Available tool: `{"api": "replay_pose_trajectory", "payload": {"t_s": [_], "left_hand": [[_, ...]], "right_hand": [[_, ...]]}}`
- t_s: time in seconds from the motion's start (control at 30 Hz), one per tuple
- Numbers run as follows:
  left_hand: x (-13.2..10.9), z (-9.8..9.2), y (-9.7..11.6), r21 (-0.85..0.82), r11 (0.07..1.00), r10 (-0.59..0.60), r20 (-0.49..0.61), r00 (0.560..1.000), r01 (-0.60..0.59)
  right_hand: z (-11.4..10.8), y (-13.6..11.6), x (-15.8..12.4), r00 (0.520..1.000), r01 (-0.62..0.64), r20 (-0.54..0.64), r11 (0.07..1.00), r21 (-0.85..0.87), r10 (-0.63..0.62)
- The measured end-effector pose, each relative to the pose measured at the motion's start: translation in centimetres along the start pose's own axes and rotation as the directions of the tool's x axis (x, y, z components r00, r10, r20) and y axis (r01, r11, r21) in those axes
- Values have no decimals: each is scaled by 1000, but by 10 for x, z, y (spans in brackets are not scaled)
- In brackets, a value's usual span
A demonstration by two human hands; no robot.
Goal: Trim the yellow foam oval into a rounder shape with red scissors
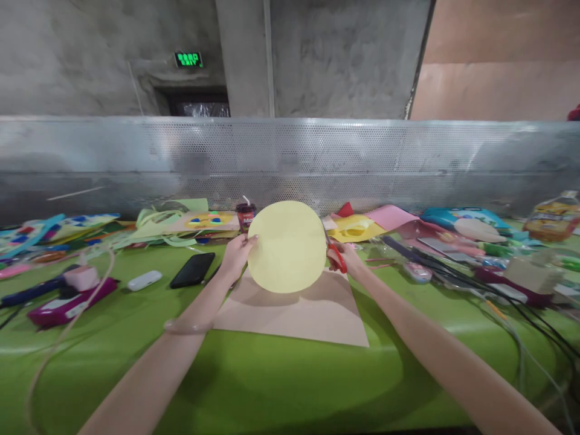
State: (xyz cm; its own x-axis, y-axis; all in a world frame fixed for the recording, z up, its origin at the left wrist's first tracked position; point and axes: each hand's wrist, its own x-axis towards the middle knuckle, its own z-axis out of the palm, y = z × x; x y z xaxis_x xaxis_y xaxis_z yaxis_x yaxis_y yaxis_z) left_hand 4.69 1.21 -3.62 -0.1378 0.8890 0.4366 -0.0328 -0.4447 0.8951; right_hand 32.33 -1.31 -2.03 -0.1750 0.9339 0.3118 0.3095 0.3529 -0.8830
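A pale yellow paper disc [287, 248] is held up in front of me, its face toward me. My left hand [237, 256] pinches its left edge between thumb and fingers. At the disc's right edge my right hand [343, 256] is closed around red-handled scissors [339, 260]. The blades lie along the disc's right rim, partly hidden, so I cannot tell whether they touch the paper. Below the disc, a pinkish-beige sheet of paper [294, 320] lies flat on the green tabletop [281, 380].
Left of me lie a black phone [193, 270], a white case [144, 280] and a purple power strip [72, 305]. A dark cup with a straw [245, 216] stands behind. Coloured paper scraps [362, 227] line the back. Cables [480, 281] and an amber bottle [553, 216] are at right.
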Motion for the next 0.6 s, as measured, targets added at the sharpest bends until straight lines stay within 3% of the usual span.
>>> {"api": "replay_pose_trajectory", "payload": {"t_s": [0.6], "left_hand": [[-3, 3, 4, -19, 999, -26, 8, 1000, 26]], "right_hand": [[1, 2, 1, 1000, 20, 0, 1000, -3, -20]]}}
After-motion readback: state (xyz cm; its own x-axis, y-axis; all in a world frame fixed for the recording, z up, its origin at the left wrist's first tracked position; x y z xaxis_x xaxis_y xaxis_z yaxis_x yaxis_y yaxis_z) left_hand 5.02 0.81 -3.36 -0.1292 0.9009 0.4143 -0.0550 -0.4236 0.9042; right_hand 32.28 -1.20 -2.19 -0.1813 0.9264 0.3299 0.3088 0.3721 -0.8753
